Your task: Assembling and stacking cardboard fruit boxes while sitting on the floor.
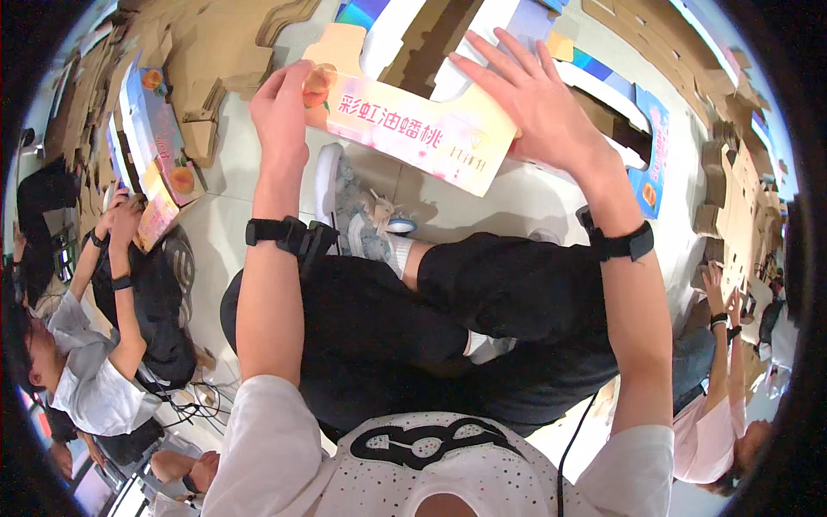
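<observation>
Peach-printed carton [388,129] seems light, crease-prone card from here; I'd take its ends: left hand [281,112] pinches its left, right hand's [549,108] fingers spread at its right.

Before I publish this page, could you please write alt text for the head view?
A left hand pinches one end of a peach-printed cardboard panel while the right hand, spread open, lies against its other end. Blue printed cardboard shows beyond the right hand. At left, a co-worker handles a similar printed box.
</observation>
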Demonstrator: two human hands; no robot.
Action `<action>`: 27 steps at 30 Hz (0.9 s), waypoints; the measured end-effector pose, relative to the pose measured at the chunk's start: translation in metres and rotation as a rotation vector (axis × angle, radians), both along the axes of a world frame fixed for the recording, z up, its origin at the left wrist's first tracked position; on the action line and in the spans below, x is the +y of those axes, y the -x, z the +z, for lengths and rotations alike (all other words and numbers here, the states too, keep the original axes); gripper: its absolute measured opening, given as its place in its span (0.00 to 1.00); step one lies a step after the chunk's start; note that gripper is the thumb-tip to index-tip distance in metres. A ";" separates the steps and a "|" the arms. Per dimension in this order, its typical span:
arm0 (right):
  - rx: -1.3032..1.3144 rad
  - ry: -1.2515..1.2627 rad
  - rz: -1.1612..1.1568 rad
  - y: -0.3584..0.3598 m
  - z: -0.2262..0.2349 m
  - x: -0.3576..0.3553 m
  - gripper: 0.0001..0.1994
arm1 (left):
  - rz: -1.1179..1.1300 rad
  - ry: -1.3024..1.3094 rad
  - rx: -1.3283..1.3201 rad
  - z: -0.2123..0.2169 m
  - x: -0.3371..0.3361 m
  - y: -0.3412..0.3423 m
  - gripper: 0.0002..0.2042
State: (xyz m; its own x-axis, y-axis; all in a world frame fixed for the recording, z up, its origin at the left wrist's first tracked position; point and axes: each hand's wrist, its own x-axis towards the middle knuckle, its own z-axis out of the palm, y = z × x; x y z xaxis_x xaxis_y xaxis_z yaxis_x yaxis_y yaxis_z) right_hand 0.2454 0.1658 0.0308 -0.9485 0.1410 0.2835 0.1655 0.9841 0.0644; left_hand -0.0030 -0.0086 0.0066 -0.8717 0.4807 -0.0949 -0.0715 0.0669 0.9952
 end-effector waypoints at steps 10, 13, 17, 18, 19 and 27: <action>-0.108 -0.050 -0.026 0.002 -0.011 -0.003 0.40 | -0.047 0.082 0.065 -0.006 0.000 -0.002 0.18; -0.062 -0.049 -0.031 0.003 -0.017 -0.004 0.42 | -0.027 0.076 0.073 -0.011 0.003 -0.001 0.18; -0.080 0.017 0.001 0.003 -0.011 0.001 0.45 | 0.006 0.040 0.083 -0.013 0.004 0.000 0.15; -0.066 0.031 0.020 0.004 -0.011 0.002 0.46 | 0.015 0.042 0.094 -0.015 0.004 0.000 0.15; -0.062 0.030 0.018 0.005 -0.010 0.003 0.46 | 0.024 0.043 0.106 -0.017 0.004 0.001 0.16; -0.063 0.095 0.069 0.006 -0.001 0.011 0.38 | 0.027 -0.077 0.052 -0.010 0.003 -0.006 0.19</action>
